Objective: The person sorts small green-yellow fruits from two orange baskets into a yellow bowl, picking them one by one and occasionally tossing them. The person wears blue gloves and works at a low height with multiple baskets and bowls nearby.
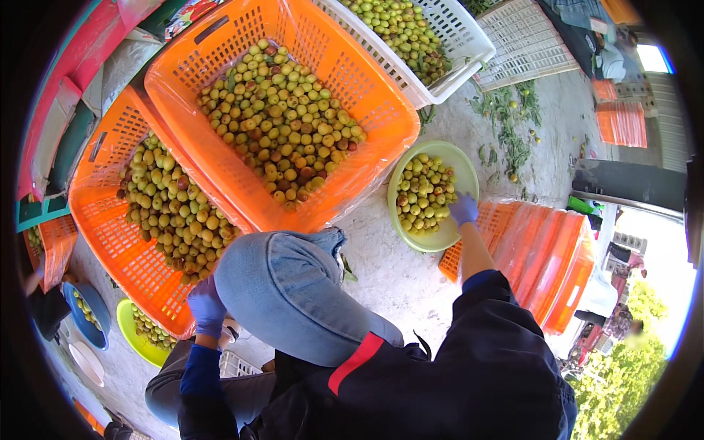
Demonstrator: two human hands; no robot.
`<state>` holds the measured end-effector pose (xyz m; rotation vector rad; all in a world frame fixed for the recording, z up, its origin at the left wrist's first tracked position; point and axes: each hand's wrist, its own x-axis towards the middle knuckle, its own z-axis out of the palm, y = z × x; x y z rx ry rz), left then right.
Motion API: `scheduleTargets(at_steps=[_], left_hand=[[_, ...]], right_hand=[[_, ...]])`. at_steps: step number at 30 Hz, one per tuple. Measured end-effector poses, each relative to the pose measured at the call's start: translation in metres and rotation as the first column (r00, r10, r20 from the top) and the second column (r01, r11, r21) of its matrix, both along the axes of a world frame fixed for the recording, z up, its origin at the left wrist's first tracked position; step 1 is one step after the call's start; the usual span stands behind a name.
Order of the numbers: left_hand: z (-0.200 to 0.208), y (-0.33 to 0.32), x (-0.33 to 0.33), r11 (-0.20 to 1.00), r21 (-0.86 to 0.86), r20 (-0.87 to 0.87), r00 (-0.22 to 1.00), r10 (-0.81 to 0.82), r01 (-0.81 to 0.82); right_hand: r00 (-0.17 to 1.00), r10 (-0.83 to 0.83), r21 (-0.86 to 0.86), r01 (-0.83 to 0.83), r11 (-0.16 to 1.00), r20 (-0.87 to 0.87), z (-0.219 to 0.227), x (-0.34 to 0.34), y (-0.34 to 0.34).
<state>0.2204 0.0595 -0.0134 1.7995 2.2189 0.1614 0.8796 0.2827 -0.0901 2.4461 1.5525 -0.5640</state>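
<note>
My right hand [464, 209], in a blue-purple glove, reaches over the right side of a pale green basin [398, 220]. It touches the small round yellow-green fruits [425, 192], which look like jujubes; its fingertips are too small and covered to make out. My left hand [208, 306], gloved the same way, is beside my knee at the near edge of the left orange crate [95, 213]. Its fingers are mostly hidden. Green and brownish jujubes [172, 213] lie in that crate. A second orange crate [367, 81], lined with clear plastic, overlaps it and holds more jujubes [275, 117].
A white crate [469, 51] of greener fruit stands at the back. Stacked orange crates [546, 257] rise right of the basin. Leaves [510, 128] litter the concrete floor. A yellow-green basin [128, 330] and a blue basin [99, 334] sit at lower left, near another person's dark sleeve [48, 312].
</note>
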Motion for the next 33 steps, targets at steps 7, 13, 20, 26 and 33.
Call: scheduleTargets(at_steps=[7, 13, 20, 26, 33], left_hand=[[0.003, 0.004, 0.001, 0.997, 0.076, 0.069, 0.997, -0.02, 0.015], [0.007, 0.01, 0.005, 0.995, 0.076, 0.005, 0.997, -0.072, 0.071], [0.003, 0.004, 0.004, 0.996, 0.049, -0.112, 0.991, -0.075, 0.081], [-0.009, 0.004, 0.004, 0.999, 0.016, -0.072, 0.996, -0.047, 0.048], [0.001, -0.008, 0.013, 0.993, 0.053, 0.061, 0.993, 0.105, -0.109]], right_hand=[[0.983, 0.154, -0.009, -0.156, 0.988, -0.098, -0.05, -0.071, 0.008], [0.981, 0.097, 0.156, -0.071, 0.985, -0.167, -0.058, -0.065, 0.013], [0.324, -0.052, 0.095, 0.424, 0.901, -0.945, 0.047, -0.135, 0.003], [0.287, 0.232, 0.297, 0.207, 0.932, -0.93, 0.156, -0.197, -0.002], [0.276, 0.496, 0.521, 0.022, 0.853, -0.824, 0.231, -0.25, -0.023]])
